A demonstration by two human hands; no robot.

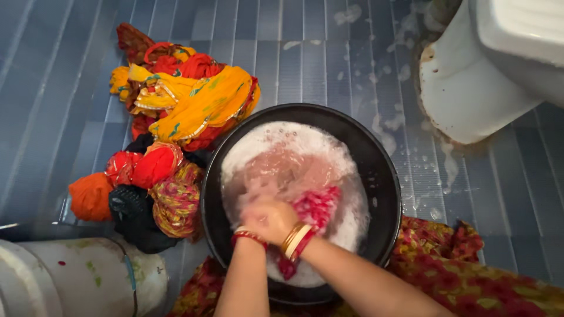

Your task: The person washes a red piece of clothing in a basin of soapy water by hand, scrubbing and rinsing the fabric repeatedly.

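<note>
Both my hands are pressed together over a black round tub [382, 176] of soapy, pinkish water. My left hand [258, 220] and my right hand [282, 218] are blurred and closed on a wet red and white patterned cloth [317, 206] that trails into the foam. Red and gold bangles sit on both wrists.
A heap of wrung clothes [176, 105] in yellow, red, orange and black lies left of the tub on the wet blue tiled floor [294, 53]. A white bucket [76, 279] stands at the lower left. A white ceramic fixture [470, 82] is at the upper right. Red patterned fabric [464, 264] covers my lap.
</note>
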